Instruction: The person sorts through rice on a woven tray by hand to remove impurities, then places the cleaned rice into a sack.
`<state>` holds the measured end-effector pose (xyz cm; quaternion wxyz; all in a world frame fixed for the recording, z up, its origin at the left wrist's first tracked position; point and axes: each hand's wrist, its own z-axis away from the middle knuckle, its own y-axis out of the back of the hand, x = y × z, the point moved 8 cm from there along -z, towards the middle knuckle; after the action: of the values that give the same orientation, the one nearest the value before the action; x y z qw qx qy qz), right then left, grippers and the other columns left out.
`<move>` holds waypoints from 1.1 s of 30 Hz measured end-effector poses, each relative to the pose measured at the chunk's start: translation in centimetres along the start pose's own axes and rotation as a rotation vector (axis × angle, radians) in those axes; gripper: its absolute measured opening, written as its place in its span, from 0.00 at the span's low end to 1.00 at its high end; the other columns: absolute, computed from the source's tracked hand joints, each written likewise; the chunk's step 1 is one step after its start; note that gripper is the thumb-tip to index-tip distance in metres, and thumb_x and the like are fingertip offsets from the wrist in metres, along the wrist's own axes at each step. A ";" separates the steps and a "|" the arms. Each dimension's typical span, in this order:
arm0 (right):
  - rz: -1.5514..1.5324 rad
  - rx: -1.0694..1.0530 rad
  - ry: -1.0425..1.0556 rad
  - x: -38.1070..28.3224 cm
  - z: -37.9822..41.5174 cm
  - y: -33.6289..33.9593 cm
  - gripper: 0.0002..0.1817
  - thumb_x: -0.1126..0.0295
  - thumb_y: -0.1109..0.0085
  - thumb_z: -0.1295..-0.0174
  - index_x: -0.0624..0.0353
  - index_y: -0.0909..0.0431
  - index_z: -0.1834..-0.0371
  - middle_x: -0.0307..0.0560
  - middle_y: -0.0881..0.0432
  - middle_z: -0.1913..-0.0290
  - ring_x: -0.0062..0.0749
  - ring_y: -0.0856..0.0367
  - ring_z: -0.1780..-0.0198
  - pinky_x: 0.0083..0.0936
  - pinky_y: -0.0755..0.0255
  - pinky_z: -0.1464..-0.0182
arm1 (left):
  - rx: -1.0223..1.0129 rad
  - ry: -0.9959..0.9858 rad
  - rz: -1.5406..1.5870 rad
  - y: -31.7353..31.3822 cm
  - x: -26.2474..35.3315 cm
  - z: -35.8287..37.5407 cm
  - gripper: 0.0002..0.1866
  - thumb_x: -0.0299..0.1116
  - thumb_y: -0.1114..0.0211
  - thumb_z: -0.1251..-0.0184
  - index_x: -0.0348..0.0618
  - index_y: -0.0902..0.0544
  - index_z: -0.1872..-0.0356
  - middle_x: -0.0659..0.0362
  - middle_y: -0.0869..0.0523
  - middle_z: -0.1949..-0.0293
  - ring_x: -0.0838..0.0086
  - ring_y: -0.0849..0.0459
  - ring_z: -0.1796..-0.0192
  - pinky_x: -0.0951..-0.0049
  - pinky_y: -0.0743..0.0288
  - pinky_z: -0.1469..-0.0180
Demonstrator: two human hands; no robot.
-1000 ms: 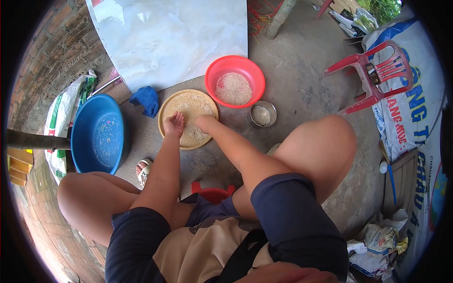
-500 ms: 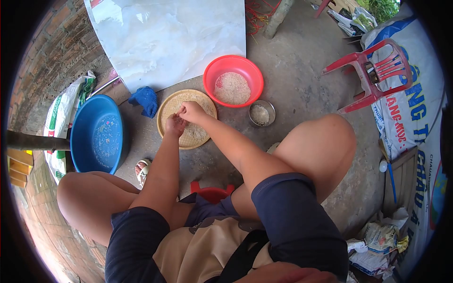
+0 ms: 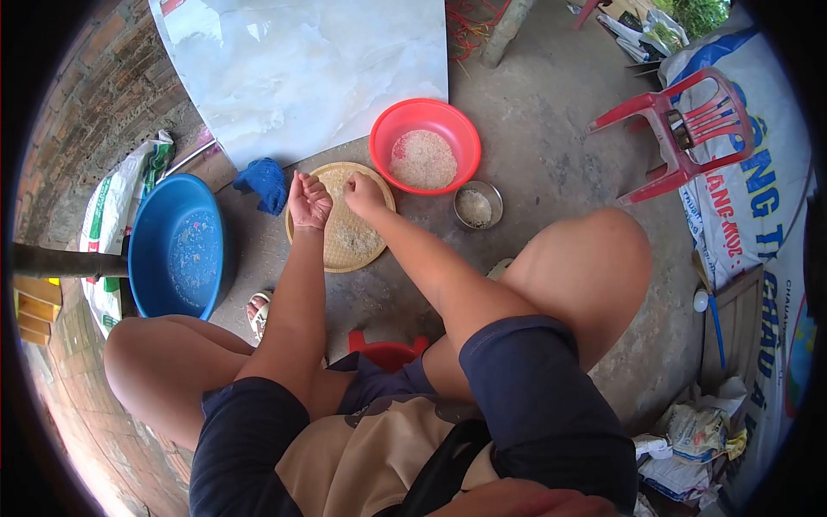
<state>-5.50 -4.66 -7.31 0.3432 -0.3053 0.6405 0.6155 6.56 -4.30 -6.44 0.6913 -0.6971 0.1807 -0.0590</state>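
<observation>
A round woven tray with pale grains scattered on it rests on the floor in front of me. Over its left edge is my left hand, palm up, the fingers curled closed; what they hold, if anything, is hidden. My right hand is closed above the upper middle of the tray, apart from the left, its contents also hidden. Just right of the tray stand a red basin holding pale grains and a small metal bowl with some grains in it.
A large blue basin with white specks is on the left, near a blue cloth. A white sheet lies beyond the tray. A red plastic chair and printed sacks are at the right.
My hands were together over the tray and have separated. The left has moved left and up, its fingers now curled; the right has shifted slightly right, still closed.
</observation>
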 end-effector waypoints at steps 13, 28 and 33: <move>-0.201 -0.255 -0.228 2.9 0.2 -4.9 0.13 0.63 0.49 0.42 0.65 0.24 0.68 0.59 0.20 0.69 0.45 0.19 0.67 0.37 0.26 0.62 | 0.368 0.040 -0.339 0.6 -1.5 -2.3 0.24 0.42 0.58 0.30 0.53 0.48 0.90 0.67 0.51 0.91 0.79 0.55 0.89 0.77 0.60 0.87; -1.333 -0.273 -0.779 2.2 -0.9 -7.0 0.29 0.41 0.76 0.34 0.52 0.29 0.63 0.45 0.22 0.65 0.30 0.22 0.66 0.27 0.25 0.65 | 0.628 0.160 -2.387 0.8 -0.7 -5.3 0.20 0.42 0.49 0.41 0.31 0.19 0.72 0.44 0.17 0.73 0.56 0.17 0.68 0.61 0.25 0.62; -1.553 -0.201 -0.728 3.1 -2.4 -5.5 0.16 0.55 0.67 0.35 0.48 0.29 0.69 0.38 0.27 0.76 0.26 0.28 0.80 0.23 0.35 0.82 | 0.589 0.113 -2.552 -1.8 -3.1 -5.9 0.18 0.41 0.48 0.43 0.35 0.18 0.66 0.41 0.17 0.65 0.53 0.17 0.59 0.60 0.27 0.54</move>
<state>-2.98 -7.24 -13.02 0.8220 -0.4693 0.0428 0.3198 2.03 -8.85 -3.97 0.2661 -0.1967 -0.5933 -0.7338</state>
